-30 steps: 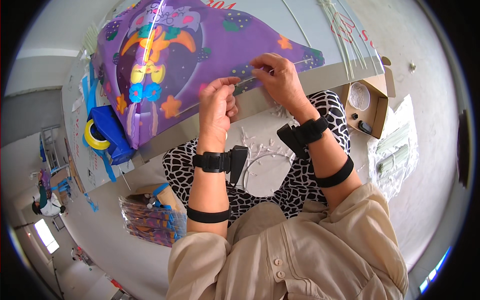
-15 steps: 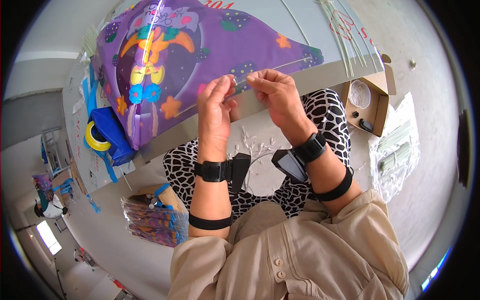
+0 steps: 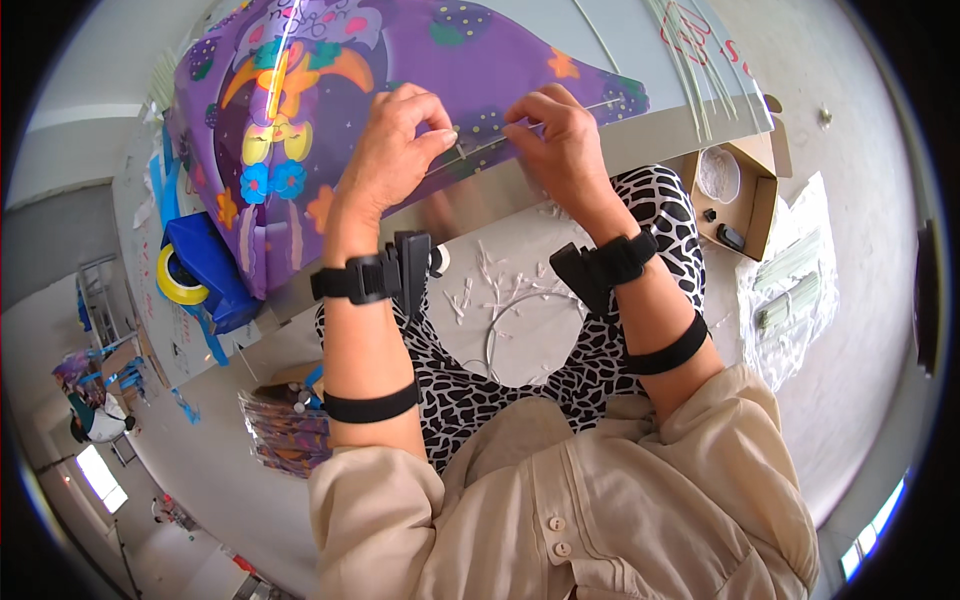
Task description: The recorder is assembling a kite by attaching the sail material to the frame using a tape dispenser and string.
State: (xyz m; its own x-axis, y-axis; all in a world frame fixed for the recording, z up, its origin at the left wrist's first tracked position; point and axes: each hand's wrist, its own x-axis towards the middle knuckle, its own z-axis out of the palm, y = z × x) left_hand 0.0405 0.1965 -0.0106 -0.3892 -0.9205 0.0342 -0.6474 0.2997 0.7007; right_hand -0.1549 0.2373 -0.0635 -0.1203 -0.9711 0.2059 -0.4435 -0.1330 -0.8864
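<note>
A purple sheet (image 3: 470,60) with cartoon prints and a pointed wing-like tip lies over the table's near edge. Along its lower border runs a thin white rod (image 3: 600,105). My left hand (image 3: 390,150) is above that border, palm down, thumb and forefinger pinched together. A small white plastic clip (image 3: 461,152) sticks out just below these fingertips, by the rod. To its right, my right hand (image 3: 560,145) is closed in a pinch where the rod passes; its fingers partly hide what they grip. Both wrists wear black straps.
Loose pale rods (image 3: 690,70) lie at the table's far right. A blue tape dispenser (image 3: 215,270) stands at left. An open cardboard box (image 3: 755,200) holds a white tub (image 3: 718,173). Several small white clips rest on a pale surface (image 3: 530,345) between my knees.
My hands have moved farther apart and up over the sheet's border, the left one going left and turning palm down. The sheet has shifted slightly left in the view.
</note>
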